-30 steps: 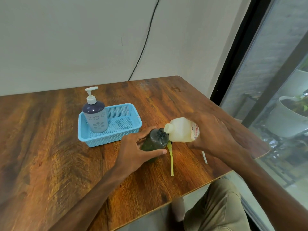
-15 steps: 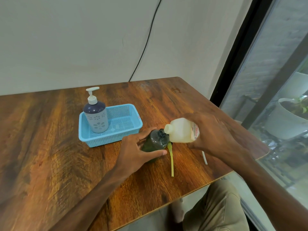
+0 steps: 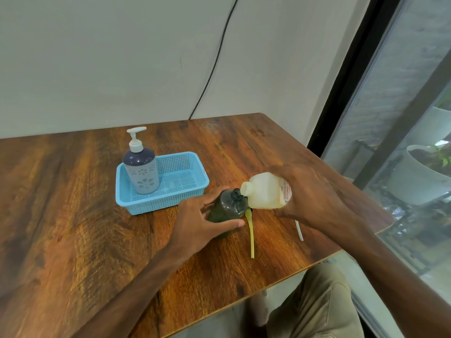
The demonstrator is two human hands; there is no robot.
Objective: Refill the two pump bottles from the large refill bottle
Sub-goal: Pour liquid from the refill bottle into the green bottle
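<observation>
Unmoved refill bottle (image 3: 263,191) horizontal, leftward-pointing, in right grip (image 3: 311,192); dark bottle (image 3: 229,206) in left grip (image 3: 198,222).

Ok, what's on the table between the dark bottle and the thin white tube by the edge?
A yellow-green tube lies there, beside the dark bottle and apart from the white tube, seen in the head view.

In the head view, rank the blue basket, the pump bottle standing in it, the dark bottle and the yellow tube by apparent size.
1. blue basket
2. pump bottle
3. dark bottle, partly hidden by the left hand, so less sure
4. yellow tube
</observation>
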